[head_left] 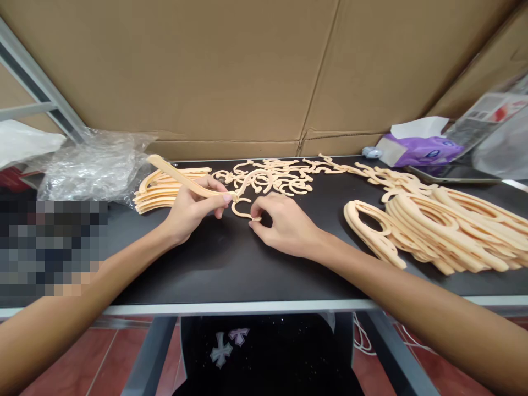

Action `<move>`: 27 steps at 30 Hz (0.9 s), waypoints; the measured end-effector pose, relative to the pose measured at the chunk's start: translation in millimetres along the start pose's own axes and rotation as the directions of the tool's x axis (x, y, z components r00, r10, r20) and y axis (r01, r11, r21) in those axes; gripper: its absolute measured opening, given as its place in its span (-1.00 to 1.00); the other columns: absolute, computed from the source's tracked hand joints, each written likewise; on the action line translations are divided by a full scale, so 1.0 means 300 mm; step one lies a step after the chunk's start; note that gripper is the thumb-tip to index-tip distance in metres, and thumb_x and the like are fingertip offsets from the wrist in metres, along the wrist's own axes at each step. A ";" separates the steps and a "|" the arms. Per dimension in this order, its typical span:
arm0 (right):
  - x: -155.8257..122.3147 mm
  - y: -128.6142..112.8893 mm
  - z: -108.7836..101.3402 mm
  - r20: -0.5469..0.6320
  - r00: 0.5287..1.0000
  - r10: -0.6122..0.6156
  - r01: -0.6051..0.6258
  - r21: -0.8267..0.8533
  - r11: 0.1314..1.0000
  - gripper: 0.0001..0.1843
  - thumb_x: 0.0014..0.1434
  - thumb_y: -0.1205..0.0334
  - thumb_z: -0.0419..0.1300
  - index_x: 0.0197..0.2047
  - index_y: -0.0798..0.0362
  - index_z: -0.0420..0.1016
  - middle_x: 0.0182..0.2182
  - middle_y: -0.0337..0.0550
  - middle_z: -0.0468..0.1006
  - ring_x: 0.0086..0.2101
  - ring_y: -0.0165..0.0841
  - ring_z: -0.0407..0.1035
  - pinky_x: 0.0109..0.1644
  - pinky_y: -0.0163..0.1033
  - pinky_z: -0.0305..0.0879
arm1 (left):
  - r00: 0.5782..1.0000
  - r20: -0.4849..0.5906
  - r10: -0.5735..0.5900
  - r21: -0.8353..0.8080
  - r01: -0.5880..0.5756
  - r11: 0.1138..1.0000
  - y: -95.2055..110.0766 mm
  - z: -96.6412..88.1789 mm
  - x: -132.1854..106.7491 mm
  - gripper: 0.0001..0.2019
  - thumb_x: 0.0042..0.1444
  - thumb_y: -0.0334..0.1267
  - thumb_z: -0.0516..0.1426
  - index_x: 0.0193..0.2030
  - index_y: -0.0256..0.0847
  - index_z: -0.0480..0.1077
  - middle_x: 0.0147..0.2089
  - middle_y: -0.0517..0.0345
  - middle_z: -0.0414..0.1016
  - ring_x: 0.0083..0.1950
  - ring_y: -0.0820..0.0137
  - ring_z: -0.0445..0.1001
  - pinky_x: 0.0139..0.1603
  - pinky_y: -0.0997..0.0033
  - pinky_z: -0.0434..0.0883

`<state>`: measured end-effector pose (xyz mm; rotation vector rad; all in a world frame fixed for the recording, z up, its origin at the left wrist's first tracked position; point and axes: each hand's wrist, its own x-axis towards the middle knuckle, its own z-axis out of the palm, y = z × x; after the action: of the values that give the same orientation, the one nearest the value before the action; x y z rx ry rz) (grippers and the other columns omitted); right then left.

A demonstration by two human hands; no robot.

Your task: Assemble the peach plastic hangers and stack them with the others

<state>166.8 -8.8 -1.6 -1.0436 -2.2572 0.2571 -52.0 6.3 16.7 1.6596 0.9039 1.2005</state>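
My left hand [192, 212] is closed on a cream plastic hanger body [175, 174], pinching it near its middle, with one arm slanting up to the left. My right hand [286, 225] pinches one end of a curved cream hanger hook [236, 210] between thumb and forefinger. The hook's far end lies close to the hanger's middle; whether they touch I cannot tell. Just behind both hands is a loose heap of cream hooks [284, 177]. Partly hidden by my left hand is a neat stack of hanger bodies [154, 202].
A large pile of cream hangers [445, 231] covers the right of the black table [247, 275]. More hooks [388, 177] trail toward it. Clear plastic wrap [99, 168] lies at the left, a purple tissue pack [429, 149] at the back right. Cardboard [206, 71] walls the rear.
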 end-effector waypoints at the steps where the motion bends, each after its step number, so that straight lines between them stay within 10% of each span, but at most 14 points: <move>1: 0.001 0.000 -0.001 -0.008 1.000 0.009 -0.009 0.003 1.000 -0.92 0.11 0.42 0.23 -0.30 0.08 0.48 -0.37 -0.14 0.57 -0.27 -0.29 0.41 -0.14 -0.18 0.29 | 1.000 0.008 -0.007 0.002 0.007 1.000 -0.001 0.000 0.000 -0.83 0.07 -0.23 0.35 -0.34 -0.23 0.47 -0.44 0.23 0.45 -0.49 0.51 0.39 -0.44 0.46 0.33; 18: -0.004 -0.001 -0.001 -0.009 1.000 0.004 -0.004 -0.032 0.999 -0.92 0.20 0.32 0.24 -0.30 0.10 0.58 -0.32 -0.08 0.62 -0.19 -0.21 0.40 -0.03 -0.09 0.30 | 0.966 -0.257 0.042 0.105 -0.016 0.994 0.011 -0.028 0.028 -0.73 0.00 -0.17 0.37 -0.38 -0.22 0.37 -0.45 0.23 0.47 -0.44 0.47 0.43 -0.40 0.48 0.34; 27: -0.005 0.002 0.007 -0.044 0.998 -0.048 0.046 -0.056 0.997 -0.84 0.25 0.32 0.20 -0.20 0.13 0.63 -0.24 0.00 0.63 -0.10 -0.17 0.39 0.10 -0.02 0.30 | 0.991 -0.135 -0.021 -0.011 0.020 1.000 0.003 -0.019 0.018 -0.79 -0.05 -0.25 0.40 -0.32 -0.23 0.50 -0.36 0.18 0.53 -0.36 0.44 0.48 -0.28 0.44 0.43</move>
<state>166.7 -9.3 -4.3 -1.0133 -2.2564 0.1505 -56.1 12.3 20.3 1.5721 0.9943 1.3134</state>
